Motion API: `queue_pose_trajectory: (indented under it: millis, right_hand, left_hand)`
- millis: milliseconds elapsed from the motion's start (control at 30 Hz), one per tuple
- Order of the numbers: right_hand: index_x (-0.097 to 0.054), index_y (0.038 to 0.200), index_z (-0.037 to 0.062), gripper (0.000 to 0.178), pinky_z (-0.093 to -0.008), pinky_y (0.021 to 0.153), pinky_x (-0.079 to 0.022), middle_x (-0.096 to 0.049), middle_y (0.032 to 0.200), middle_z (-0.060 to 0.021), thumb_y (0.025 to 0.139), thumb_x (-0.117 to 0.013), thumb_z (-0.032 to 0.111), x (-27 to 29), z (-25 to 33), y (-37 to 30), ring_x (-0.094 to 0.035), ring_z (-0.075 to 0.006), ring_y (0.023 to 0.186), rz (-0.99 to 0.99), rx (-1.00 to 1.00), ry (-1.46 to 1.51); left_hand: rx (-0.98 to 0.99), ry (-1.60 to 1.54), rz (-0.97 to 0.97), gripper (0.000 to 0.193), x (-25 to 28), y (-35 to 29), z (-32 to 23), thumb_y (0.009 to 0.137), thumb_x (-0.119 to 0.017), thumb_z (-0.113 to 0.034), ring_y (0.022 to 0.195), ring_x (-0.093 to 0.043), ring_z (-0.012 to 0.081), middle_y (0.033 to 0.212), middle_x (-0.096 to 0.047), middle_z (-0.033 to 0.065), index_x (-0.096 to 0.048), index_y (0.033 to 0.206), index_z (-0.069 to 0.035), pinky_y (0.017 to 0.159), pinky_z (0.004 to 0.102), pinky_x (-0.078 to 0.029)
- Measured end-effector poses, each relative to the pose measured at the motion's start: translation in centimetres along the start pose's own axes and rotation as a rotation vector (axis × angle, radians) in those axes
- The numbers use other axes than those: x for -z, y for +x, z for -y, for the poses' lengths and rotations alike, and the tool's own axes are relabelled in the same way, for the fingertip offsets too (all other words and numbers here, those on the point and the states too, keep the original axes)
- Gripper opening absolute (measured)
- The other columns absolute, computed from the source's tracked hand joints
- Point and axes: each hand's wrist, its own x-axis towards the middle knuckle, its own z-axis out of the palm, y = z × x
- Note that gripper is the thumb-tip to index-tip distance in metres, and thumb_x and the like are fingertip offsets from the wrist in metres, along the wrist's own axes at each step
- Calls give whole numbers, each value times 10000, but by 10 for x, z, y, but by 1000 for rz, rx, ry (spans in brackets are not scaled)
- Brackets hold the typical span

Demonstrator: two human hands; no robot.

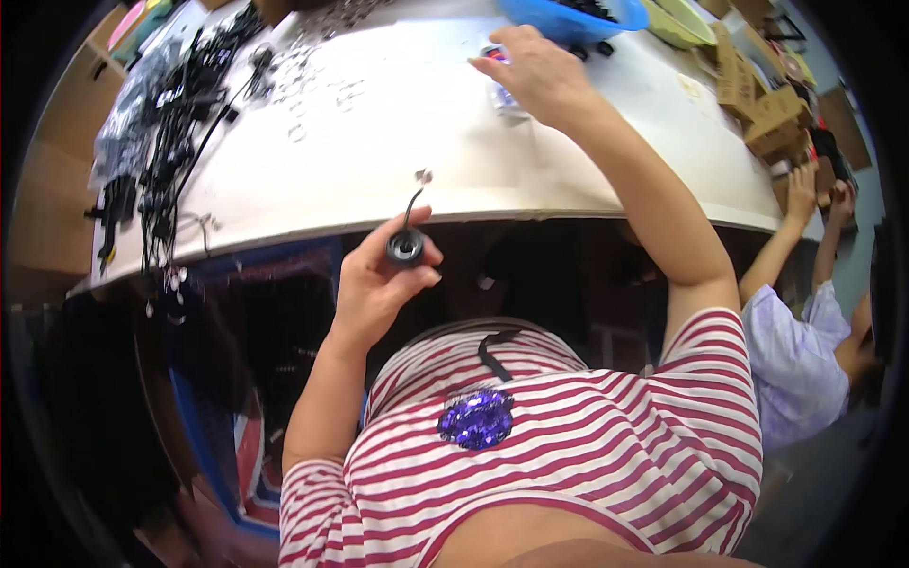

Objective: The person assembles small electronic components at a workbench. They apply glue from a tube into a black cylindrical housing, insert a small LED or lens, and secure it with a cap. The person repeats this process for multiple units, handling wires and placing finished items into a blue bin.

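My left hand (379,279) is closed around a small black ring-shaped part (404,248), in front of the table's near edge. A short black cable (411,204) rises from it to a small pale connector end (423,176). My right hand (544,78) reaches to the far side of the table, thumb and forefinger apart. Beside and partly under it lies a small clear packet (507,100) with blue and red on it; whether the fingers touch it I cannot tell. Just beyond this hand stands a blue bowl (630,17) with small black parts inside.
Black cables (175,142) and clear plastic bags (133,123) heap at the left of the white table (407,133). Small metal rings (298,85) lie scattered at the far left. A yellow-green basket (682,24) and cardboard boxes (772,118) stand right, near another person's hands (803,194).
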Motion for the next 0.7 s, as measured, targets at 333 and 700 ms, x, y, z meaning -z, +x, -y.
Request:
queue_pose_trajectory:
  millis: [333,700]
  right_hand:
    - [-419,1237,14,561,-363,904,-409,-538,1106,-199,756,-635,209,-105,68,-189,-528,-301,1039,781,66,927]
    - [-618,864,53,250,-356,702,-439,-595,764,-109,859,-523,285,-162,69,-218,-582,-237,756,822,-27,932]
  left_hand:
    - [-145,-297,27,540,-9,5,10,757,-628,35,800,-616,167,975,-604,164,-426,1255,-18,735,259,-505]
    - [-102,-190,67,529,-18,2,3,762,-652,-41,779,-616,180,987,-605,176,-433,1237,35,733,263,-484]
